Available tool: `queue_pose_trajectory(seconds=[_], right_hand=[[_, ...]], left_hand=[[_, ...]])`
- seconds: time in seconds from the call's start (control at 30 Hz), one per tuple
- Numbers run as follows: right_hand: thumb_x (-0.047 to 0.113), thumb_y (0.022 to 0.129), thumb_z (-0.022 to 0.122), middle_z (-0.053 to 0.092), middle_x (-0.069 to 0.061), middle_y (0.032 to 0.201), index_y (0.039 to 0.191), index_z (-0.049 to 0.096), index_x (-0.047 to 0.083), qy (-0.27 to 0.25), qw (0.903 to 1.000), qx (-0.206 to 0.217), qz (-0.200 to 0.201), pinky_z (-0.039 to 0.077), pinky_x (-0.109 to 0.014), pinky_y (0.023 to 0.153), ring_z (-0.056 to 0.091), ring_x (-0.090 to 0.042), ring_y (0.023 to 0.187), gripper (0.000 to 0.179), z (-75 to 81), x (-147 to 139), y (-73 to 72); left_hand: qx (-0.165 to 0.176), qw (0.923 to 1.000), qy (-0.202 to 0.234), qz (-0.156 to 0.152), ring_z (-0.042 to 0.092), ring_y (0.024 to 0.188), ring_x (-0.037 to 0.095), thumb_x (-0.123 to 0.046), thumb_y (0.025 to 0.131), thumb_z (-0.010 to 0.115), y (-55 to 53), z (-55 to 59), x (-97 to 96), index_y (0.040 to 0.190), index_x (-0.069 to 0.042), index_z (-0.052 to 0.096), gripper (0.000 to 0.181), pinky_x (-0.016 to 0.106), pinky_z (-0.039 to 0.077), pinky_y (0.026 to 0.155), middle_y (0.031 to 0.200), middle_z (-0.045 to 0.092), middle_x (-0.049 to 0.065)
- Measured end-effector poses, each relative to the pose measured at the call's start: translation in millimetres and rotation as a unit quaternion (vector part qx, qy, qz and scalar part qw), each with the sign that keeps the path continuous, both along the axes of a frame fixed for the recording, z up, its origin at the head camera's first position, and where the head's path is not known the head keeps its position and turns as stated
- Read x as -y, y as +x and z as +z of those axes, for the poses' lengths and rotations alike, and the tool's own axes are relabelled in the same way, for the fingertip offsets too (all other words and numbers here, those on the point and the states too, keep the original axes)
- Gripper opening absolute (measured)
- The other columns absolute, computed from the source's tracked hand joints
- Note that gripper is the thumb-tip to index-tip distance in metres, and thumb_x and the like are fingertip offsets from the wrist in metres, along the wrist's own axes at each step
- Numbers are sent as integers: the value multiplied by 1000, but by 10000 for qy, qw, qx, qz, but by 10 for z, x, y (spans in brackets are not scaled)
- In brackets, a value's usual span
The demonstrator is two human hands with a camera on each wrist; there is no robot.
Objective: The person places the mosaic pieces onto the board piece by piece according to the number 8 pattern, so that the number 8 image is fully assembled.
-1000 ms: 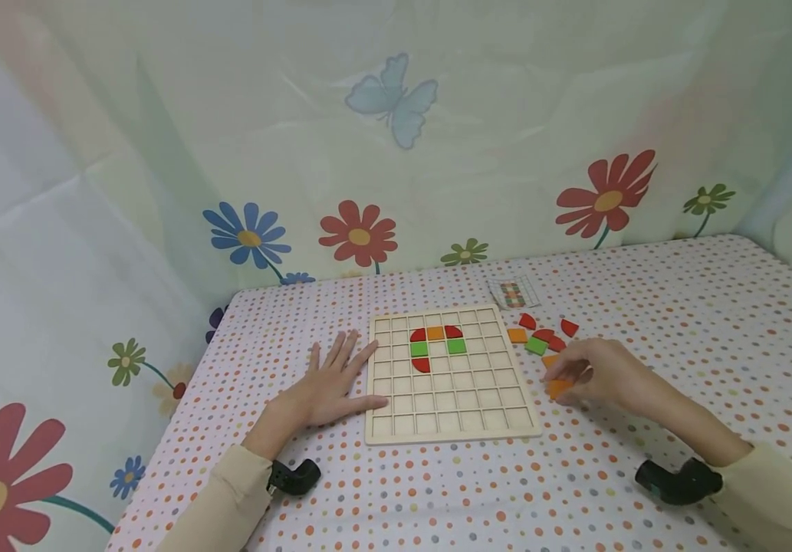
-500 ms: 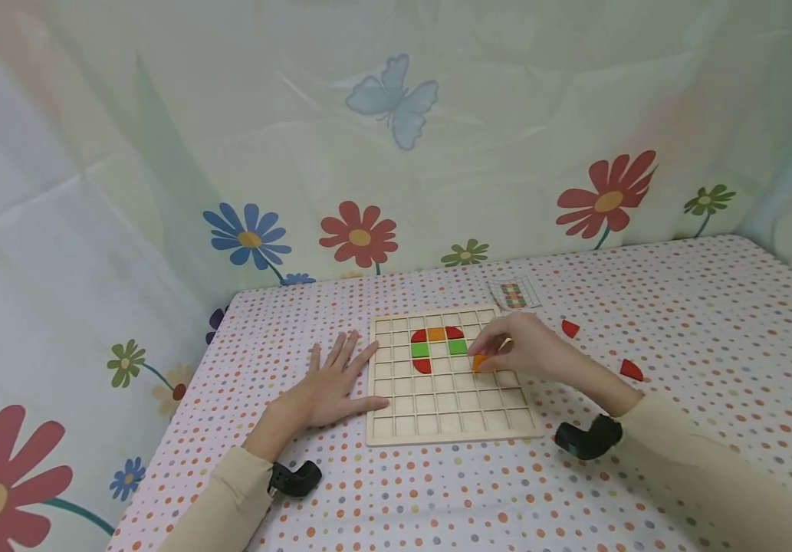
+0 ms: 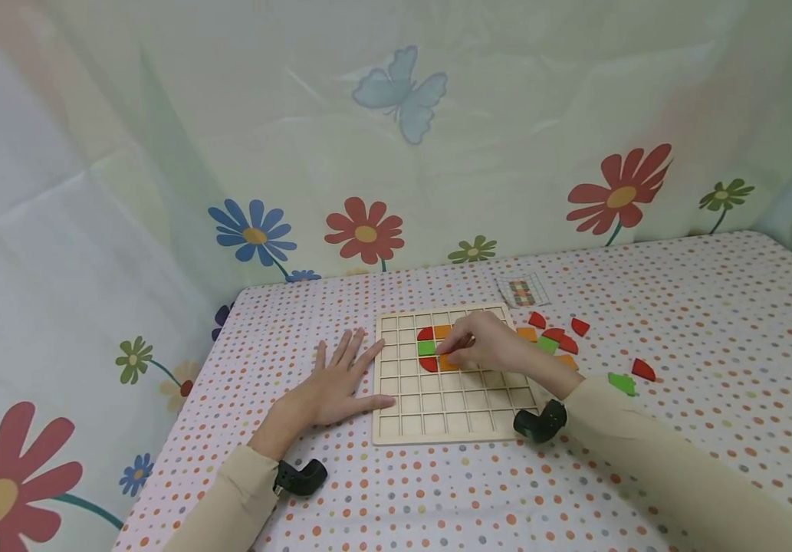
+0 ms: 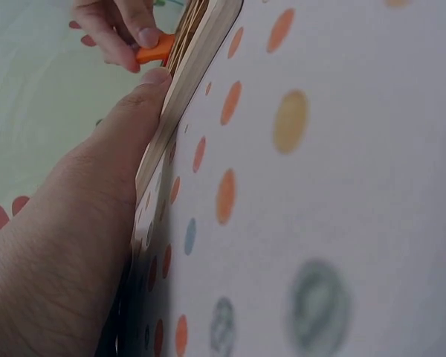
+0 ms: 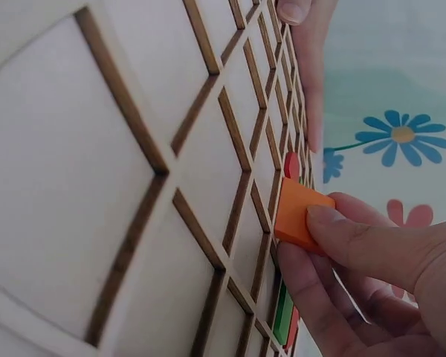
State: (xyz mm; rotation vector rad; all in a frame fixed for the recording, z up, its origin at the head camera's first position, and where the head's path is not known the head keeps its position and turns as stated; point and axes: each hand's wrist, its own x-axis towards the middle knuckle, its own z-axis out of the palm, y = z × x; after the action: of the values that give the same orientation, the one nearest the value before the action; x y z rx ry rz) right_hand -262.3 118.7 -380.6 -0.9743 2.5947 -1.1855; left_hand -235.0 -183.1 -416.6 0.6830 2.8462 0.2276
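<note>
My right hand (image 3: pixel 485 345) is over the wooden grid board (image 3: pixel 451 425), pinching an orange square tile (image 5: pixel 301 212) between thumb and fingers. In the right wrist view the tile is tilted, one edge right at the grid. It is beside the lower red quarter-round tile (image 3: pixel 428 365). Above that lie a green square tile (image 3: pixel 426 348), another red quarter-round and an orange square (image 3: pixel 442 331). Tiles farther right are hidden behind my right hand. My left hand (image 3: pixel 330 391) lies flat, fingers spread, with fingertips and thumb at the board's left edge.
Loose red, green and orange tiles lie right of the board, among them an orange square (image 3: pixel 527 334), a green piece (image 3: pixel 622 383) and a red quarter-round (image 3: pixel 643 369). Behind the board is a printed pattern card (image 3: pixel 523 291). A dotted cloth (image 3: pixel 396 498) covers the table.
My right hand has carried the orange tile from the loose pieces leftward, across the board's right side, to its upper middle. My left hand keeps its place; the head view has shifted slightly.
</note>
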Motion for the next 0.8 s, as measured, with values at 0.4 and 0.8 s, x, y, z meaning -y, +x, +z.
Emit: queue_pose_trajectory(seconds=[0.4, 0.8], right_hand=[[-7, 86, 81, 68, -1, 83, 101, 83, -1, 644, 9970, -403, -166, 58, -26, 73, 70, -16, 81, 16, 23, 87, 37], [-4, 89, 79, 74, -3, 97, 104, 82, 1, 699, 9951, -688, -84, 59, -40, 84, 69, -26, 96, 16, -36, 11, 132]], left_hand=[[11, 10000, 12, 0, -10, 161, 33, -78, 95, 49, -1, 3, 10, 170, -28, 7, 100, 68, -8, 122, 176, -6, 11], [-23, 10000, -11, -19, -10, 161, 34, -78, 95, 50, -1, -19, 9, 170, -28, 7, 100, 69, -8, 122, 176, -6, 11]])
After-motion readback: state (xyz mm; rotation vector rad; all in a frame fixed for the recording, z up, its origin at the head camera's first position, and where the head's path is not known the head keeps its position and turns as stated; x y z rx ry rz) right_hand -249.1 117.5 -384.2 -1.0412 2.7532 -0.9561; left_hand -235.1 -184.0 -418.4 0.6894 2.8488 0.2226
